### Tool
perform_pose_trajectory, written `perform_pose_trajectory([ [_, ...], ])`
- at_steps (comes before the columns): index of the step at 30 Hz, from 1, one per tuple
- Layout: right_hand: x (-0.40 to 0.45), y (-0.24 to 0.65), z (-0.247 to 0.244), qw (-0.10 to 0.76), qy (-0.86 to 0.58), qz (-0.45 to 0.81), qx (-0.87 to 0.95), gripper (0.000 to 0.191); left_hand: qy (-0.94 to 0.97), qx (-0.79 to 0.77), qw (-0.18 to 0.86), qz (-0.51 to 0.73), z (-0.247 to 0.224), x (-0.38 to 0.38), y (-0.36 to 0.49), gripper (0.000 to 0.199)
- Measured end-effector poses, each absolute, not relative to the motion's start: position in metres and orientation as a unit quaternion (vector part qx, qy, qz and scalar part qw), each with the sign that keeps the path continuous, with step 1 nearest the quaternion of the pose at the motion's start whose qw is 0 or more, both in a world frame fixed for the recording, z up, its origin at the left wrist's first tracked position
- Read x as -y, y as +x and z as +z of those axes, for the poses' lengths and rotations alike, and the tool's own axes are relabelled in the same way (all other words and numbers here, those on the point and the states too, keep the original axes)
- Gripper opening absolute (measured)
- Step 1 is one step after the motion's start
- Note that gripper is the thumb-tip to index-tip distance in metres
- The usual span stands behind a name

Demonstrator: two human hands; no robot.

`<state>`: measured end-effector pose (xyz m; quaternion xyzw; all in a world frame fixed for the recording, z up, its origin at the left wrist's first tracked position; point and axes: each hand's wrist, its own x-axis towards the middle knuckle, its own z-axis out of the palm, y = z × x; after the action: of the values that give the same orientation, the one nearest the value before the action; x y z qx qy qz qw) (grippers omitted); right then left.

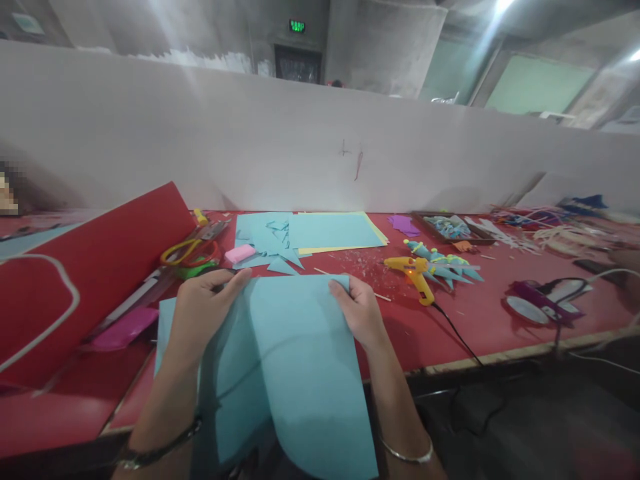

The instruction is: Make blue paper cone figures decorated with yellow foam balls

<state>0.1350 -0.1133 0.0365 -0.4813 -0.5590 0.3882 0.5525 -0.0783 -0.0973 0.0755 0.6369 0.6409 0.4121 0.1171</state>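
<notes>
A large light blue sheet (310, 353) is held up at the table's front edge, its upper part curving over and its lower end hanging down. My left hand (207, 307) pinches its top left corner between thumb and fingers. At the top right corner, my right hand (357, 307) grips the sheet with the thumb in front. More blue paper hangs behind the sheet on the left. Beyond my hands lie cut blue pieces (270, 243), a pink block (240, 254) and a stack of blue sheets (335, 230) over yellow ones.
A yellow glue gun (413, 275) with a black cord lies right of centre, beside blue cone shapes (445, 263). Scissors (187, 253) and a red board (100, 280) are at left. A tray (480, 235) and a purple device (543, 300) stand right. A white partition (300, 147) runs behind.
</notes>
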Motion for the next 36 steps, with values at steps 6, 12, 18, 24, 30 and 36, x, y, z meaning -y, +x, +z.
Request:
perform_pose_trajectory([
  [6, 0.112, 0.145, 0.037, 0.565, -0.496, 0.373, 0.544, 0.03, 0.694, -0.611, 0.118, 0.361, 0.078, 0.092, -0.094, 0.036],
  [12, 0.11, 0.149, 0.034, 0.564, -0.498, 0.356, 0.555, 0.03, 0.684, -0.613, 0.118, 0.377, 0.075, 0.091, -0.099, 0.035],
  [18, 0.11, 0.149, 0.032, 0.564, -0.491, 0.363, 0.556, 0.03, 0.682, -0.612, 0.142, 0.374, 0.076, 0.091, -0.099, 0.036],
  [24, 0.11, 0.149, 0.032, 0.562, -0.496, 0.352, 0.56, 0.029, 0.666, -0.62, 0.138, 0.391, 0.078, 0.092, -0.096, 0.035],
  [30, 0.109, 0.149, 0.031, 0.562, -0.492, 0.355, 0.562, 0.029, 0.668, -0.617, 0.132, 0.395, 0.077, 0.09, -0.096, 0.034],
  [36, 0.108, 0.149, 0.03, 0.558, -0.5, 0.345, 0.565, 0.03, 0.658, -0.621, 0.123, 0.407, 0.071, 0.086, -0.1, 0.037],
])
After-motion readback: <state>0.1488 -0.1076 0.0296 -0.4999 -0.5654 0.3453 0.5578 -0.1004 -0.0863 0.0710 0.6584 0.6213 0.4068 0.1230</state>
